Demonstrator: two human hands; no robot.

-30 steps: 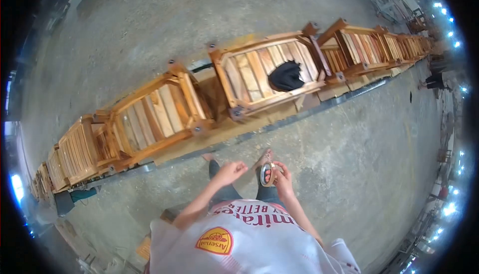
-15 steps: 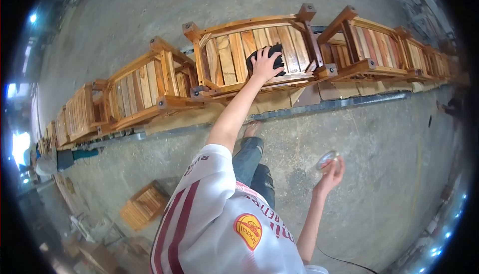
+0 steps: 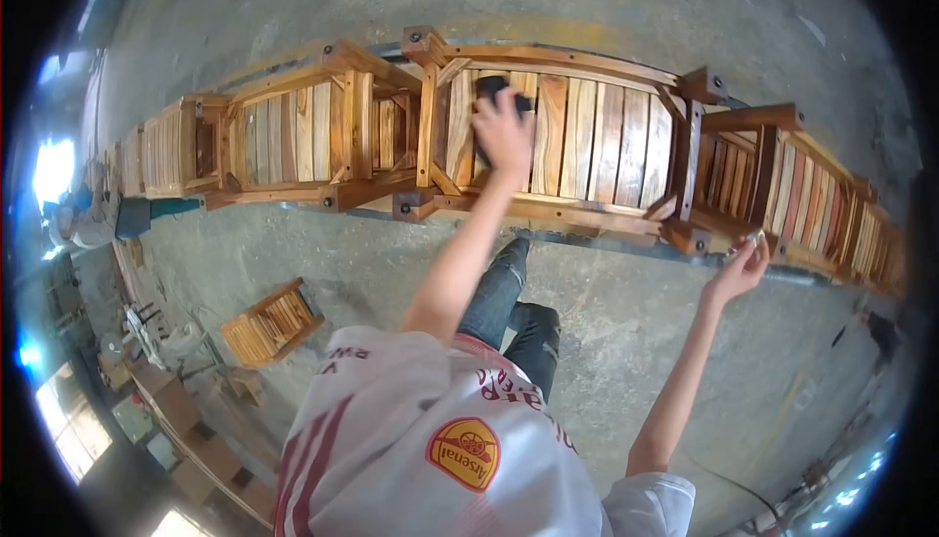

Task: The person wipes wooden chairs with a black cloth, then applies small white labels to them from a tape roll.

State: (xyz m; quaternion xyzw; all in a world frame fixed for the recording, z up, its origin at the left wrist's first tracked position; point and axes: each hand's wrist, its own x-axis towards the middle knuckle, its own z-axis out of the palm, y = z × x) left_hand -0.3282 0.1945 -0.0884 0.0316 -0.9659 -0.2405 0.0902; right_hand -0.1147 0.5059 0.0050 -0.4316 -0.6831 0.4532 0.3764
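Observation:
A bunched black cloth (image 3: pixel 490 87) lies against the slatted wooden panel (image 3: pixel 608 136) of a glossy piece of furniture with short corner posts. My left hand (image 3: pixel 504 136) presses down on this cloth, near the panel's left end; the hand is slightly blurred and covers part of the cloth. Out to the right, my right hand (image 3: pixel 740 271) is raised with its fingers pinched round a small clear, shiny object (image 3: pixel 755 238). Most of that object is hidden, and its kind does not show. In the view, it appears just below the furniture's right corner post.
Similar slatted wooden pieces (image 3: pixel 284 141) continue the row to the left, and more pieces (image 3: pixel 807 190) follow on the right. A separate small wooden piece (image 3: pixel 271 324) stands on the concrete floor (image 3: pixel 626 341) behind to the left. A dark cable (image 3: pixel 738 483) runs along the floor at lower right.
My left hand has slid the cloth leftward across the slats. My right hand has moved up and outward to the right with the clear object. The view has shifted and turned.

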